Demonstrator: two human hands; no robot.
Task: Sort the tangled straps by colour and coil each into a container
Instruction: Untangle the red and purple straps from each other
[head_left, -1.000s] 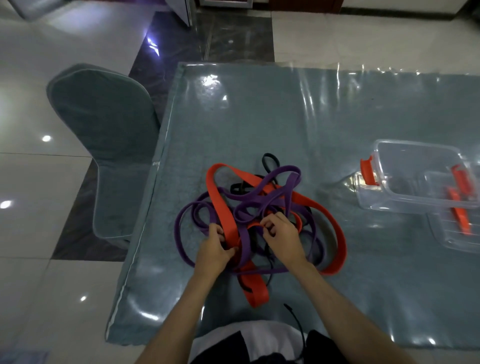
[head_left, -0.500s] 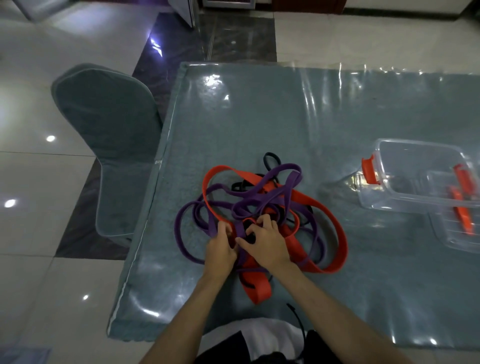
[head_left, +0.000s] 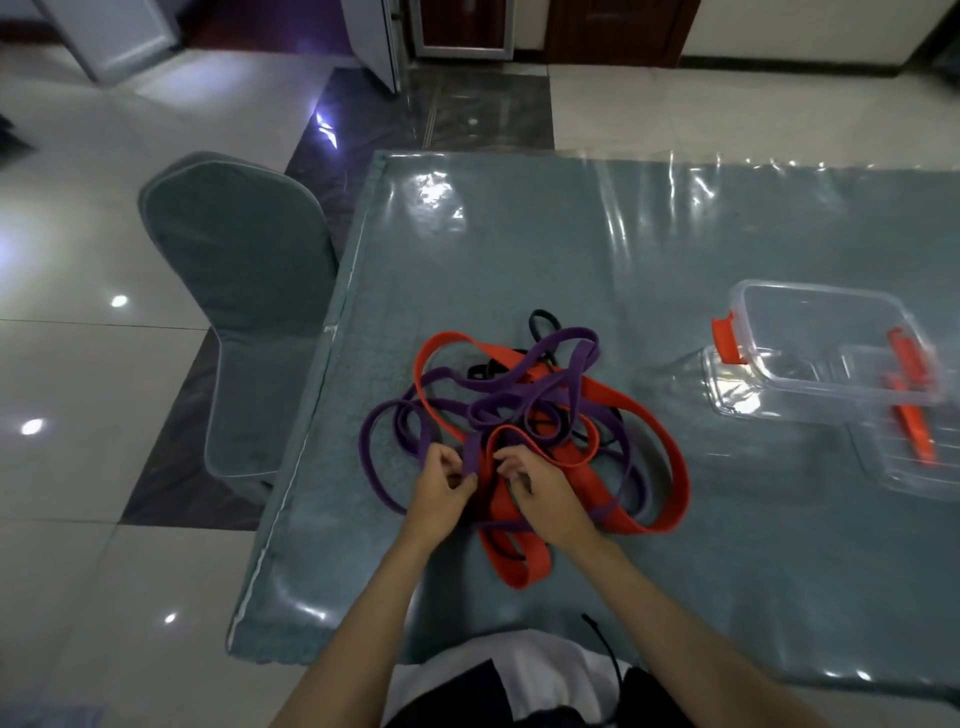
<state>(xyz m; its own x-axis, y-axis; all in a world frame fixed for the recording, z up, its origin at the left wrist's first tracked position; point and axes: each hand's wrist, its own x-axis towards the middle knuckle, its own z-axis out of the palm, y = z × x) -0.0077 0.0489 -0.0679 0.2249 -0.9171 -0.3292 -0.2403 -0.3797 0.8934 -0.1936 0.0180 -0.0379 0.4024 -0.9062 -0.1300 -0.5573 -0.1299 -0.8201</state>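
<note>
A tangle of straps lies on the table in front of me: a wide orange strap (head_left: 644, 415), a thinner purple strap (head_left: 374, 431) looped through it, and a black strap (head_left: 543, 319) that shows at the far side. My left hand (head_left: 441, 493) pinches a fold of the purple strap at the near edge of the pile. Beside it, my right hand (head_left: 545, 493) grips the orange strap. Two clear plastic containers with orange clips stand to the right, a larger one (head_left: 831, 353) and a smaller one (head_left: 914, 447) partly in front of it.
The table (head_left: 571, 249) has a grey-blue cloth under a glossy plastic cover. A covered chair (head_left: 244, 291) stands at its left edge. Shiny floor tiles surround it. A black cord (head_left: 602, 644) hangs by my chest.
Both hands have shifted slightly toward me and apart. The left has picked up a purple fold and the right has closed on orange. The orange loop near the hands has been drawn up.
</note>
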